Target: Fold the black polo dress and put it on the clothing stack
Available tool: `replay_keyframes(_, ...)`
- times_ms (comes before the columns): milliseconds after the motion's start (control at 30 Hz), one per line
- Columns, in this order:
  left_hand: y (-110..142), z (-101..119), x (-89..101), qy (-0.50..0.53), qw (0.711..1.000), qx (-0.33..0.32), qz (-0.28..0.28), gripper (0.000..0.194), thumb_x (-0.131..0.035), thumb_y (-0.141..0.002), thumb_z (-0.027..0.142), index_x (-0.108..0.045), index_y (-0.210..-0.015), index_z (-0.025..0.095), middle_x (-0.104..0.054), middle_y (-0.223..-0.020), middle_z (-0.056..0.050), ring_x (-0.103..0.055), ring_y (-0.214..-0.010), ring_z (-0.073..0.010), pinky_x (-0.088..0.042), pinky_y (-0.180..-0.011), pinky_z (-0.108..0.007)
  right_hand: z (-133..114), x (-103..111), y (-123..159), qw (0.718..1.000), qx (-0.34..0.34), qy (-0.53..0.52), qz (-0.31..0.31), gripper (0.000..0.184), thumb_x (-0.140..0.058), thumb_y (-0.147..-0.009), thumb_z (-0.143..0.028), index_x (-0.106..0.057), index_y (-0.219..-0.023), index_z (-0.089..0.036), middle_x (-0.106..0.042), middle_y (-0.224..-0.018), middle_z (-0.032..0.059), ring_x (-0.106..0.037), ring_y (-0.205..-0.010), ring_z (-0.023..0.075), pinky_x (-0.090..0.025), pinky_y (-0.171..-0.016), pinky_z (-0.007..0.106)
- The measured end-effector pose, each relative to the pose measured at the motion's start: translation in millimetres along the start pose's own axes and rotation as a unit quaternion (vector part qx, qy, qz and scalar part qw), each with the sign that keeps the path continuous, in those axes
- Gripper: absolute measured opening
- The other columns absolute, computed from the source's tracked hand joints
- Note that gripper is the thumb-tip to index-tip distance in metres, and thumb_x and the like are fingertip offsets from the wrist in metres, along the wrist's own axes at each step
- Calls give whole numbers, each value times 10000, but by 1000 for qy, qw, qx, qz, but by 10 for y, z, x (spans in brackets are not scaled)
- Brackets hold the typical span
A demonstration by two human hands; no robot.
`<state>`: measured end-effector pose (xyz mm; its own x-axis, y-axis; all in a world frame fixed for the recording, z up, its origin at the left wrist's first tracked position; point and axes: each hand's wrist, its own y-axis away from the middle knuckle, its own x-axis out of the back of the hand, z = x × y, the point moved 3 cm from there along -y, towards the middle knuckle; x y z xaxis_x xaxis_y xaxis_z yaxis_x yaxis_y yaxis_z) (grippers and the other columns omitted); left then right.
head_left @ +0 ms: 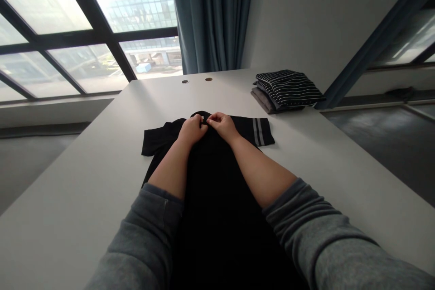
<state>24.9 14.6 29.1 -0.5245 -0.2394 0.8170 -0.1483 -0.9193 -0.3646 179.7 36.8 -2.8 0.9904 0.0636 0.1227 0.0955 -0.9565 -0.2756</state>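
Note:
A black short-sleeved shirt (217,181) lies flat on the white table (84,163), its collar pointing away from me. Its sleeve (256,130) on the right has grey stripes at the cuff. My left hand (192,129) and my right hand (222,126) meet at the collar (203,117), their fingertips pinching the black fabric there. Both fingertips nearly touch, and the exact fold under them is hidden. My grey sleeves (142,240) cover my forearms up to mid-arm and lie over the shirt's lower part.
A stack of folded clothes (287,90), black-and-white striped on top with grey beneath, sits on the far right of the table. Two round grommets (196,80) are set near the far edge. Large windows and a blue curtain (212,13) stand behind the table.

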Motion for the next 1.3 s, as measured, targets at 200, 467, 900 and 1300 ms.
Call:
replay_keyframes(200,6,25,-7,-22,999,-23,-17,66,-587,-894,235,-623,-942,208,-707,-931,-129,-663,-885,-315,-477,-811,-419,-44,-2,9,991,-8,125,-53,445,-655,-859,-588,-738,-881,-151,-701,-823,17,-557,-744,97,-394,-713,219)
replay_keyframes(467,15,32,-17,4,998,-62,-11,48,-609,-881,203,-598,-922,226,-693,-966,-100,-648,-934,-285,-478,-853,-401,-44,8,-43,981,-59,157,-101,503,-682,-839,-617,-700,-734,-126,-607,-637,6,-450,-609,72,-317,-622,230)
replay_keyframes(900,4,-73,-32,66,994,-78,-39,126,-645,-822,163,-625,-923,236,-685,-887,-40,-627,-842,-231,-479,-808,-359,41,8,6,989,-105,64,-79,292,-662,-777,-386,-744,-869,-121,-646,-684,2,-475,-618,72,-341,-604,203)
replay_keyframes(1300,-10,-256,-61,427,900,29,-88,168,-702,-864,332,-594,-883,204,-640,-845,12,-634,-755,-126,-519,-793,-281,-73,2,13,990,54,97,-90,313,-631,-853,-436,-719,-913,-141,-701,-889,32,-560,-798,110,-448,-793,234)
